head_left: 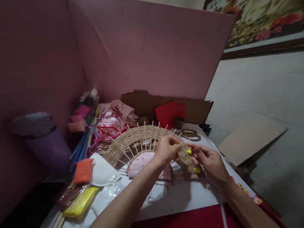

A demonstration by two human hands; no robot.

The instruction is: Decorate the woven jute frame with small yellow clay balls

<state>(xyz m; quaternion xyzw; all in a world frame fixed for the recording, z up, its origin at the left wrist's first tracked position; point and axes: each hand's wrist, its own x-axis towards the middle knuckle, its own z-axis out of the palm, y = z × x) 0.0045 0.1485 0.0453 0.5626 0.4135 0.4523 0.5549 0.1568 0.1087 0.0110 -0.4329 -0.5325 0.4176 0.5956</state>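
Observation:
A fan-shaped woven piece [145, 132] of brown twisted cord on thin wooden sticks lies in front of me. My left hand [168, 149] is above its right part, fingers pinched on a small bit of yellow clay [175, 145]. To the right, my right hand [210, 162] has its fingers drawn together, with a small yellow clay lump [189, 151] at the fingertips. A flat yellow clay disc [197, 169] sits on the weave just below. Pink dotted fabric [139, 165] covers the fan's inner part, partly hidden by my left forearm.
Left of the fan are an orange clay pack [83, 171], a yellow clay pack [81, 202], a white pleated paper piece [102, 171] and wooden sticks [56, 227]. Scissors [190, 134], a small brown cup [179, 122] and red paper [168, 115] stand behind. A purple bin [46, 147] is far left.

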